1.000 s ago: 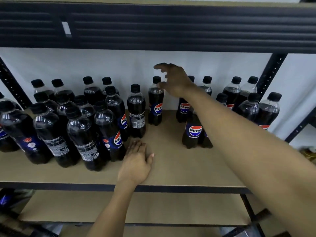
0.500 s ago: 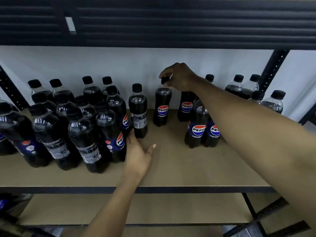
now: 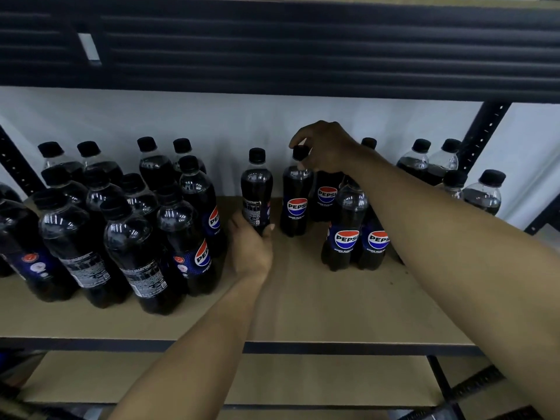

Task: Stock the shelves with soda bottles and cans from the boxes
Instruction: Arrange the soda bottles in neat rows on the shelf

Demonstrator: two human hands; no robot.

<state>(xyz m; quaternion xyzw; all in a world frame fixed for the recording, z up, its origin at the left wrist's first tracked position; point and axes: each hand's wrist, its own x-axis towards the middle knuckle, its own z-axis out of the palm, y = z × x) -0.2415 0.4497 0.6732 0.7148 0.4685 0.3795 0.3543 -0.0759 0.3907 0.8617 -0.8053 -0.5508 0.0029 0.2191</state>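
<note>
On the shelf [image 3: 303,304], the right hand [image 3: 327,148] is pinching the cap of 1 Pepsi bottle [image 3: 296,204] while the left hand [image 3: 251,251] is curling around the base of a neighbouring bottle [image 3: 257,183]; full and slick, they are probably handling best gripped mid-body.

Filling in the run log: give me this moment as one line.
left hand grips barcode bottle low | right hand pinches cap of logo bottle | both stand on shelf
</note>
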